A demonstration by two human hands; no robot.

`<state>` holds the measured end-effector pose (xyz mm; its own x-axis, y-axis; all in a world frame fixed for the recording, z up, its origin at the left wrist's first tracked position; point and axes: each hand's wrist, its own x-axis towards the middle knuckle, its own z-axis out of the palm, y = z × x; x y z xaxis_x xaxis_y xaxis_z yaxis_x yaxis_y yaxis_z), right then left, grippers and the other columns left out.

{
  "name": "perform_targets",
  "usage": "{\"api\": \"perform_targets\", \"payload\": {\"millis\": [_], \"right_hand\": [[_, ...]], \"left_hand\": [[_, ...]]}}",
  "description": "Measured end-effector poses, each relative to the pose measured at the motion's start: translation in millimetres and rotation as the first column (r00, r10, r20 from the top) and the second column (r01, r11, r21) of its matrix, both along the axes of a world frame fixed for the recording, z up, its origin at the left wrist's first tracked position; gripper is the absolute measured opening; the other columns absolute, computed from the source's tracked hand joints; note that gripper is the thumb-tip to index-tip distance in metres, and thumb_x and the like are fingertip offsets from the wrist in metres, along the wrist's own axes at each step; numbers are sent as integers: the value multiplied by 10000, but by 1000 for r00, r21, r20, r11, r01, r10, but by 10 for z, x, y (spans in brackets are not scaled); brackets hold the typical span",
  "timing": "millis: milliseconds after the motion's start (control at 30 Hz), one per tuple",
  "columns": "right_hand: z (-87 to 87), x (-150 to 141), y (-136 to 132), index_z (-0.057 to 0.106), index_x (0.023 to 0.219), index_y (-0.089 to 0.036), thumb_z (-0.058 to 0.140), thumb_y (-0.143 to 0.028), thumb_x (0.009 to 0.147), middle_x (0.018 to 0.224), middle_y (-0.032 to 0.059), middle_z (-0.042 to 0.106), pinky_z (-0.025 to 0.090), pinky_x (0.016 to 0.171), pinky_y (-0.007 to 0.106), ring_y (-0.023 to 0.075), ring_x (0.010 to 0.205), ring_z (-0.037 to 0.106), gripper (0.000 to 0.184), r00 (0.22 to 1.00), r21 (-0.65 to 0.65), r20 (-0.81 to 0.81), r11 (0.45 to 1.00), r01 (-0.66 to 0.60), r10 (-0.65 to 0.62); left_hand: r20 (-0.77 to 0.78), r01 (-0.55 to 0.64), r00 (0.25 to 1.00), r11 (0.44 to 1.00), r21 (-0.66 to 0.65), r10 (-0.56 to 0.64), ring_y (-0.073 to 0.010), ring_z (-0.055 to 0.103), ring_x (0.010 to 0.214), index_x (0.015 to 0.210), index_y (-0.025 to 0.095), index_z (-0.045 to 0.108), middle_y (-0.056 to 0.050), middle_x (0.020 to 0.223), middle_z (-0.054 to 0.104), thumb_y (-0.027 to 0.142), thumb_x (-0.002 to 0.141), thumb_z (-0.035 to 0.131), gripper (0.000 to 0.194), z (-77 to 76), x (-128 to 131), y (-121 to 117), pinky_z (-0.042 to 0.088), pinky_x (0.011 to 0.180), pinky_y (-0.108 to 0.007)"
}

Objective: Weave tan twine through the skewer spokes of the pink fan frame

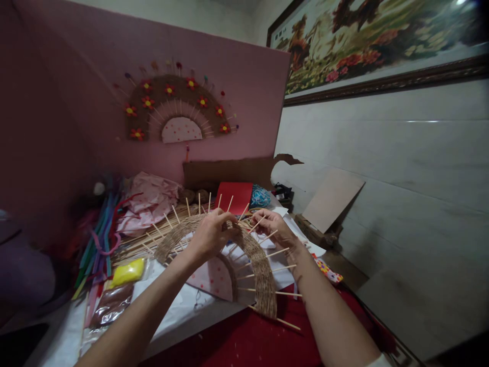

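Observation:
A half-round fan point(263, 275) of thin wooden sticks, with brown twine woven through them in a wide band, is held up tilted over the table. At its centre sits a half-disc of pink dotted cloth point(214, 278) edged in brown. My left hand point(214, 234) is closed on the top of the woven band, thumb and fingers gripping the twine. Just to its right, my right hand point(273, 227) has its fingers pinched together beside the tip of a stick point(256, 224). What lies between those fingertips is too small to make out.
Colourful pipe cleaners point(91, 239), crumpled pink cloth point(148, 204) and yellow point(128, 272) and brown clay packets point(112, 306) lie at left. Behind are a red sheet point(234, 196) and blue yarn point(260, 195). A finished flowered fan point(168, 89) hangs on the pink panel.

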<state>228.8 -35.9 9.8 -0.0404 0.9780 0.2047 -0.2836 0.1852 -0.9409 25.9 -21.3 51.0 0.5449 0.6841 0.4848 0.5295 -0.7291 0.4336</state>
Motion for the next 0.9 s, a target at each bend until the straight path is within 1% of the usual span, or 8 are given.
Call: {"api": "perform_targets", "payload": {"millis": [167,267,433,500,567,667,767,900], "right_hand": [[101,-1,-80,628,696,-160,720,-293,649,646,-5,589,353,531,217,85,556,487,168,995,-19,-94,999,29,-30],[141,12,-121,635,688,-164,694,-250,650,677,6,610,399,584,230,103,609,524,111,986,-70,-163,997,-31,19],[100,81,-99,639,680,-164,636,-197,658,754,31,652,441,639,269,137,679,567,40,956,-231,-283,963,-140,71],[94,118,-83,643,678,-161,627,-183,662,739,26,653,438,623,264,129,661,567,32,957,-271,-281,950,-156,77],[124,146,-87,650,669,-158,637,-166,649,725,17,649,433,615,253,119,652,564,25,966,-277,-251,952,-129,58],[228,151,-145,670,685,-157,650,-166,643,761,25,650,435,663,264,126,694,567,48,988,-181,-141,980,-85,60],[352,118,-249,669,691,-172,652,-205,669,852,34,640,424,757,306,152,782,564,44,998,31,55,999,-36,35],[447,82,-361,654,652,-200,657,-239,710,988,34,590,369,892,360,191,974,514,70,935,294,328,955,33,-133]], "left_hand": [[-4,-1,1000,1000,19,2,-138,492,709,894,229,645,-17,818,542,245,741,638,154,-25,12,0,390,651,-286],[-11,14,1000,1000,23,-14,-144,500,733,902,223,640,-23,841,546,240,749,632,155,-22,32,-23,397,664,-294],[-12,41,999,999,26,-41,-128,494,704,872,218,638,-12,826,541,215,750,632,122,1,63,-72,391,644,-278],[-20,49,999,998,26,-49,-125,493,699,864,214,641,-7,809,537,208,749,633,115,7,75,-88,387,640,-271],[-27,46,999,999,22,-46,-122,491,690,869,212,642,-5,798,531,204,751,629,119,7,90,-100,385,635,-268],[-29,44,999,999,21,-44,-122,498,701,890,215,642,-10,823,539,201,760,615,133,-1,113,-114,390,642,-269],[-35,24,999,999,32,-23,-132,508,726,894,220,644,-18,852,554,202,756,615,142,-12,125,-117,400,662,-282],[-38,-9,999,1000,14,9,-134,509,706,882,223,648,-21,841,554,223,752,620,134,-18,108,-99,409,654,-289]]}}
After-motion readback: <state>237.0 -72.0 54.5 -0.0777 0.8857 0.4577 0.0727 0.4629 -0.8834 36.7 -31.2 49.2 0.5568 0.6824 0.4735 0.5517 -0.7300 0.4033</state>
